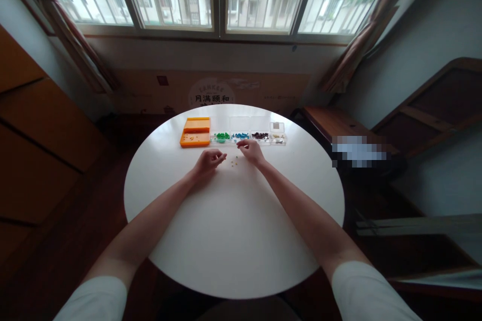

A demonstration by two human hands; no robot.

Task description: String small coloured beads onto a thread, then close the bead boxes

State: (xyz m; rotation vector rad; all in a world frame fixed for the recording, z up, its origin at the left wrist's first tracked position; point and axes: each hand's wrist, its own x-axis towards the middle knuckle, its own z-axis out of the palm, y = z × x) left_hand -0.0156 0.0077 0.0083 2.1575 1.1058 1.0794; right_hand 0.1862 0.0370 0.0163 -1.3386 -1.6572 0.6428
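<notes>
My left hand (209,160) is closed over the white round table (226,241), thumb and fingers pressed together; whatever is between them is too small to name. Just in front of the clear boxes, my right hand (251,151) has its fingers curled into a pinch, its tips near the blue pieces (241,135). Several tiny yellowish pieces (232,163) lie on the tabletop between the two hands. Green pieces (223,136) fill the clear box left of the blue ones. Dark pieces (259,135) are in the box to the right.
An open orange case (195,145) with a few small bits inside stands left of the clear boxes. At the row's right end is a smaller clear box (278,141) with pale pieces. A wooden bench (327,123) stands beyond the table's right edge, below the window.
</notes>
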